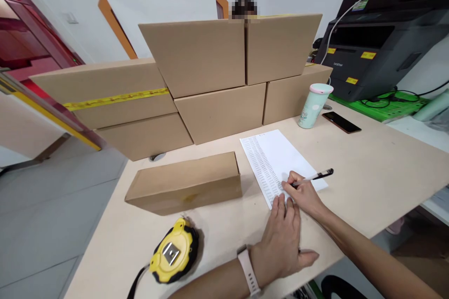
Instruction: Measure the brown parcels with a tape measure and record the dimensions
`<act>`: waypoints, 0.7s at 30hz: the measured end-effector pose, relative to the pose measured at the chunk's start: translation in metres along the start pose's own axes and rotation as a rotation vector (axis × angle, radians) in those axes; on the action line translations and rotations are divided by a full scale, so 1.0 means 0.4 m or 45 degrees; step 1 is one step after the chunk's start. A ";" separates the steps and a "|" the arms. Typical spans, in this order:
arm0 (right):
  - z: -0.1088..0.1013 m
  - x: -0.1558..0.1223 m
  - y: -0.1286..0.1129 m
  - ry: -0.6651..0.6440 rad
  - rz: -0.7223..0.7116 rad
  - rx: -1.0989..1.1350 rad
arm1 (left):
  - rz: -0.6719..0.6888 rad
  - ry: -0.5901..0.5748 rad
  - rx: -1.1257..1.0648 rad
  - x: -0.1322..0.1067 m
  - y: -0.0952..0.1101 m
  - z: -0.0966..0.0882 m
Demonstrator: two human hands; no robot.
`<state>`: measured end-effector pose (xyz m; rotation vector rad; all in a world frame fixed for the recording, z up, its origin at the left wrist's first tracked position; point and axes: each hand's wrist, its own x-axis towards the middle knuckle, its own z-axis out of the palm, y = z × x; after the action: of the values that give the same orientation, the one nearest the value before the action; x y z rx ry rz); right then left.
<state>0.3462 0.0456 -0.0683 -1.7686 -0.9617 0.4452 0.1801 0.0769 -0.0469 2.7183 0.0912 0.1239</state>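
Observation:
My right hand [304,195] is closed around a pen [317,175], its tip down at the printed paper sheet [280,149]. Rows of small print run down the sheet's left side; the text is too small to read. My left hand [280,238] lies flat, fingers stretched out over the sheet's near edge, with a pink watch band on the wrist. To the left of my hands rests a long, narrow cardboard box [185,180]. A yellow and black tape measure [174,251] lies nearer to me, its dark strap hanging toward the table's edge.
Several stacked cardboard boxes [219,112] form a wall at the back; a person's head shows above it. A mint tumbler [313,106] with a pink lid and a phone [341,122] are at the right. Behind them a black printer [375,46] stands over a green crate [382,106].

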 end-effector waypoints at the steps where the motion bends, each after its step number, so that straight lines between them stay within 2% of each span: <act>1: 0.000 0.000 0.003 -0.009 -0.003 -0.009 | 0.000 0.003 -0.001 -0.001 -0.001 0.001; 21: 0.005 0.004 0.017 -0.020 -0.023 -0.015 | 0.022 0.001 0.120 -0.001 0.001 -0.002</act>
<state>0.3486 0.0472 -0.0750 -1.7677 -0.9923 0.4433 0.1794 0.0770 -0.0461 2.8137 0.0755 0.1283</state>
